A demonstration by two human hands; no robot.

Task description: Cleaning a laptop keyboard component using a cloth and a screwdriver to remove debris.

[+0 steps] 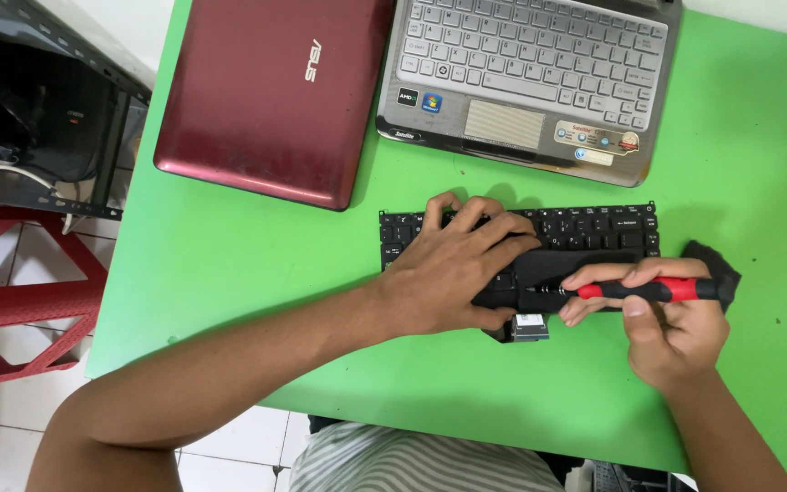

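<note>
The bright green flat-topped desk (229, 273) is carrying everything in view. Landmark: the loose black laptop keyboard panel (594, 232), which is lying flat near the desk's front edge. Behind the panel and to its left, a closed dark red laptop (270, 91) is resting lid up. Directly behind the panel, an open silver-grey laptop base (539, 73) is sitting with its pale keys facing up.

The left hand (453, 269) is pressing flat on the panel's left half, fingers spread, apparently to keep it from sliding. The right hand (671, 319), at the panel's front right corner, is keeping its grip closed around a slim red-and-black screwdriver (649, 291). The screwdriver is lying nearly level, tip pointing left onto the panel's lower edge. A small black cloth-like piece (717, 264) is lying just right of the panel, and a small grey connector tab (530, 326) is protruding from the panel's front edge.
</note>
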